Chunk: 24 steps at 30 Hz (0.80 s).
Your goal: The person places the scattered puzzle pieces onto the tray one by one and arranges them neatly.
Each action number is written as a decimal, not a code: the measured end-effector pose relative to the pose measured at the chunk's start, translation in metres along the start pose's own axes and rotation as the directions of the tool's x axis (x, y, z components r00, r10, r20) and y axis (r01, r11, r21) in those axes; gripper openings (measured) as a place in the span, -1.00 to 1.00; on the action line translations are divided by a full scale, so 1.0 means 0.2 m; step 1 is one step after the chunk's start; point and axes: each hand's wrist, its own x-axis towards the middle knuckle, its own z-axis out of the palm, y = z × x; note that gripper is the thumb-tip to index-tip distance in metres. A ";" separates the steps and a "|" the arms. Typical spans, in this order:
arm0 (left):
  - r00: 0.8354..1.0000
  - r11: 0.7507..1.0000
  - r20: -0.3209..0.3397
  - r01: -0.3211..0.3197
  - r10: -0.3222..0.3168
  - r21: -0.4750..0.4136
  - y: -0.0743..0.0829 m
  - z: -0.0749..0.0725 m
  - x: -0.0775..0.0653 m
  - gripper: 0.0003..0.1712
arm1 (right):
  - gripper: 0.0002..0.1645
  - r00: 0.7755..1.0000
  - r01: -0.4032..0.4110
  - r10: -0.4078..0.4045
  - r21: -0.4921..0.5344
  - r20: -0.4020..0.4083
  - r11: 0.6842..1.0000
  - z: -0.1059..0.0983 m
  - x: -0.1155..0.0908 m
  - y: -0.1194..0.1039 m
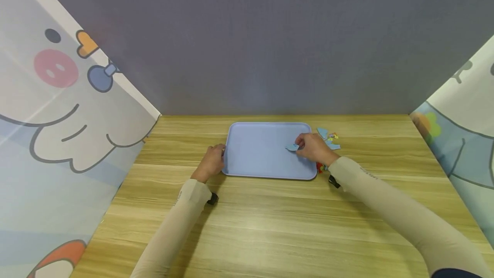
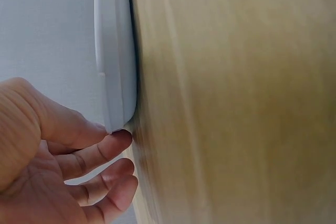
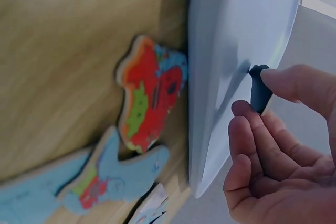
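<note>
A light blue puzzle piece (image 1: 292,147) is pinched between the thumb and fingers of my right hand (image 1: 313,148), over the right part of a pale blue tray (image 1: 266,170). In the right wrist view that puzzle piece (image 3: 260,88) looks dark and is seen at a slant. At the tray's left edge, my left hand (image 1: 213,158) grips the rim. The left wrist view shows the thumb on top of the tray's rim (image 2: 116,77) and the index finger against its underside, with the other fingers loosely curled.
Several loose puzzle pieces lie right of the tray, among them a red one (image 3: 152,93) and a light blue one (image 3: 121,174). A wooden table (image 1: 270,222) carries everything. A grey panel (image 1: 270,46) rises behind it, with cartoon-printed walls at both sides.
</note>
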 end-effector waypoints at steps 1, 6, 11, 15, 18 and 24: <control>1.000 1.000 0.000 -0.001 0.001 -0.002 0.00 0.00 0.00 -0.49 | -0.70 1.000 -0.004 0.004 -0.002 0.004 1.000 0.00 0.00 0.00; 1.000 1.000 0.001 0.001 -0.001 -0.007 -0.01 0.01 0.00 -0.51 | -0.72 0.999 0.029 -0.028 -0.029 0.026 0.999 0.01 0.00 -0.02; 1.000 1.000 -0.002 -0.009 0.009 -0.006 -0.01 0.01 0.00 -0.53 | -0.76 0.997 0.073 -0.070 -0.070 0.043 0.995 0.01 0.00 -0.02; 1.000 1.000 -0.004 -0.016 0.016 -0.007 -0.01 0.00 0.00 -0.54 | -0.78 0.995 0.100 -0.097 -0.089 0.038 0.991 0.01 0.02 -0.02; 1.000 1.000 -0.007 -0.020 0.020 -0.003 -0.01 0.00 0.00 -0.55 | -0.75 0.993 0.120 -0.118 -0.092 0.028 0.989 0.01 0.03 -0.01; 1.000 1.000 -0.013 -0.019 0.019 -0.007 -0.01 0.00 0.00 -0.56 | -0.66 0.989 0.131 -0.126 -0.065 0.070 0.989 0.02 0.05 0.00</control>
